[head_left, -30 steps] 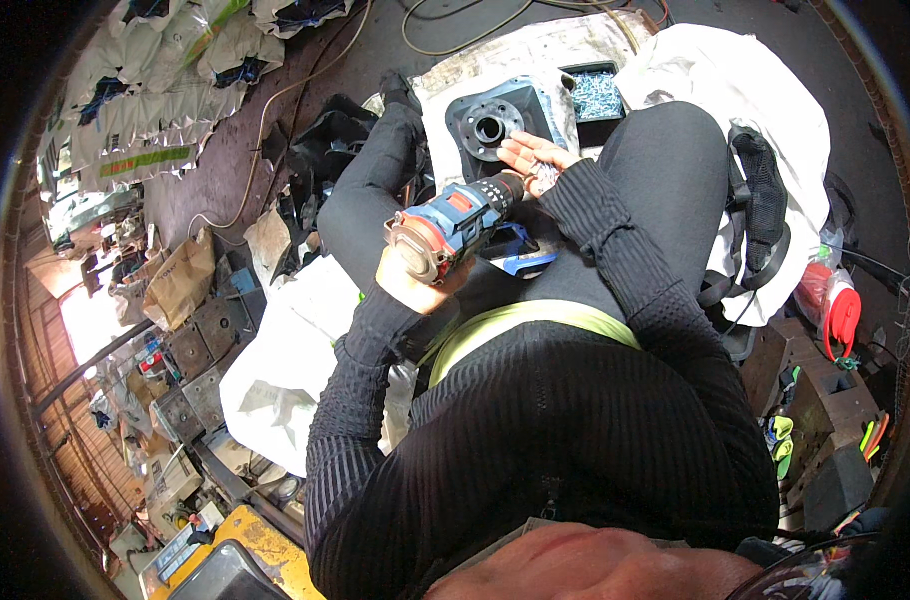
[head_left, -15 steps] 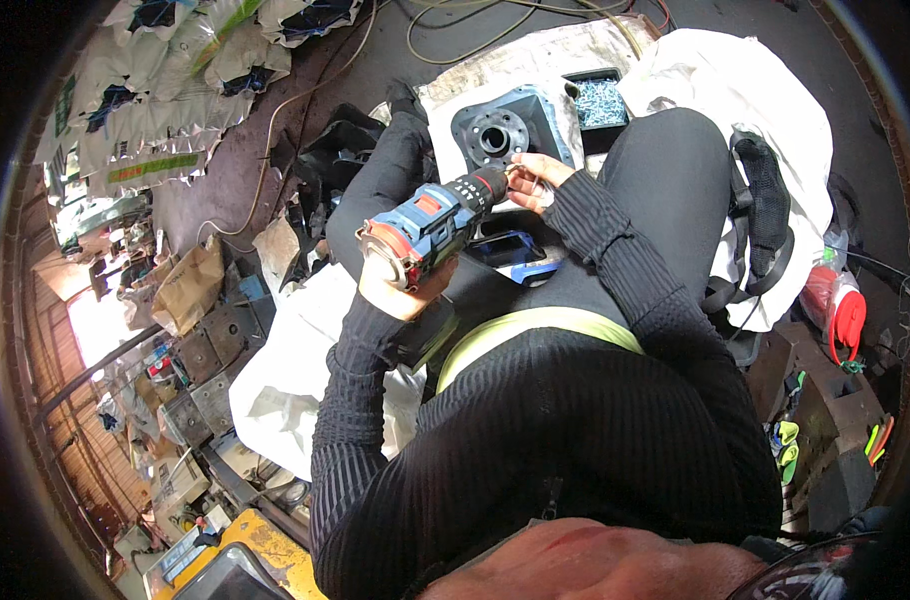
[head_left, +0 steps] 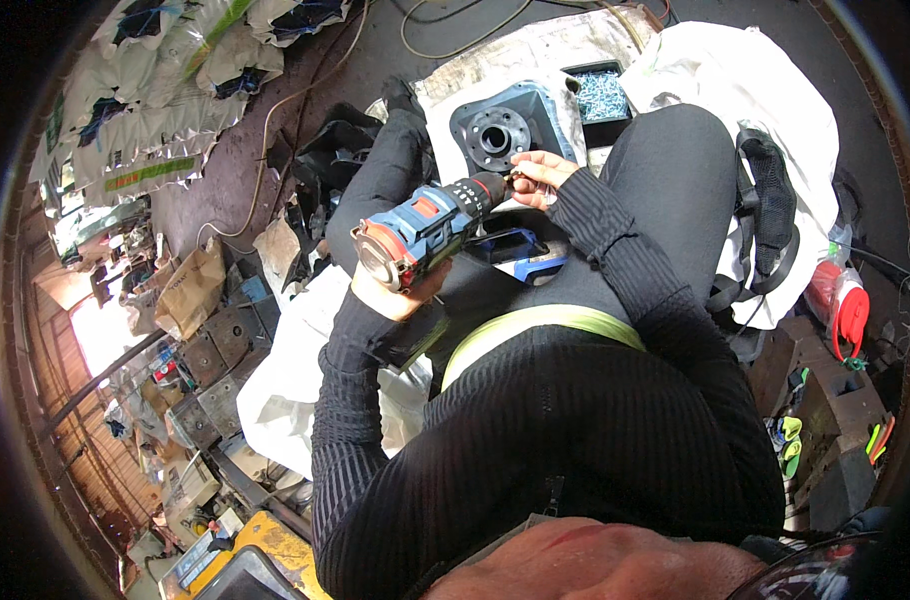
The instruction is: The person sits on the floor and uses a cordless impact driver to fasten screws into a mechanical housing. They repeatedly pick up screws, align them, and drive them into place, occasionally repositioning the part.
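My left hand is wrapped round the handle of a blue and black cordless drill, which points up and to the right. At its chuck, my right hand pinches with thumb and fingertips; whatever is between them is too small to make out. Just beyond the chuck lies a blue-grey housing with a dark round flange that has a central hole and a ring of smaller holes. A black tray of bluish screws stands right of the housing.
A blue and black object lies between my thighs, partly hidden. White sacking spreads under and beside my legs, with a black strap on the right. Hoses cross the floor. Metal blocks stand at left, a red container at right.
The drill and both hands stay almost in place, with the chuck still at my right fingertips. The view has shifted slightly.
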`<state>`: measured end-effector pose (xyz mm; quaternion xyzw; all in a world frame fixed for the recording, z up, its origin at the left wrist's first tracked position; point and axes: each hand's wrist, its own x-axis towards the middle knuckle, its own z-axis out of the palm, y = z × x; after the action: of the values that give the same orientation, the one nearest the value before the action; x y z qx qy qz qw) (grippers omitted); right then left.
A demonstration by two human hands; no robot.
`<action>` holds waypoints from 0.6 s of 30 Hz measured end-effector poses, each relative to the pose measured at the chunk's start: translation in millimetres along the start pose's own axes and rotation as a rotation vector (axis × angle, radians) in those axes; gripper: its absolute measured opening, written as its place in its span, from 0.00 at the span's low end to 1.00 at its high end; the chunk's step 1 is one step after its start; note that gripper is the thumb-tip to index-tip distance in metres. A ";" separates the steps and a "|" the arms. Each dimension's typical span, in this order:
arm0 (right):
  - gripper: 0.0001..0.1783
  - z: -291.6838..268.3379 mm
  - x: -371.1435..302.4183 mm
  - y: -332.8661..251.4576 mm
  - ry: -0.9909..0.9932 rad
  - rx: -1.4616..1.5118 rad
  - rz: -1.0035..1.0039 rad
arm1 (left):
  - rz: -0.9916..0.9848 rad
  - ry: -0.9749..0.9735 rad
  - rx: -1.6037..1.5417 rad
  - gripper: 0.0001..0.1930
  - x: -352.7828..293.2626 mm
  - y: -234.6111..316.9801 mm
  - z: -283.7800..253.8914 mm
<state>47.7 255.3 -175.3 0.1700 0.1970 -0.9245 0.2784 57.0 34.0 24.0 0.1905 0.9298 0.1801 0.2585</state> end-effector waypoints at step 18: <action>0.20 -11.5 36.5 2.9 0.621 -0.450 -0.190 | -0.035 0.030 -0.032 0.23 90.1 -35.7 -7.9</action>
<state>22.9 242.0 -201.5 0.3573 0.4845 -0.7844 0.1492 -28.3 41.7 -22.3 0.1673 0.9337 0.1932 0.2508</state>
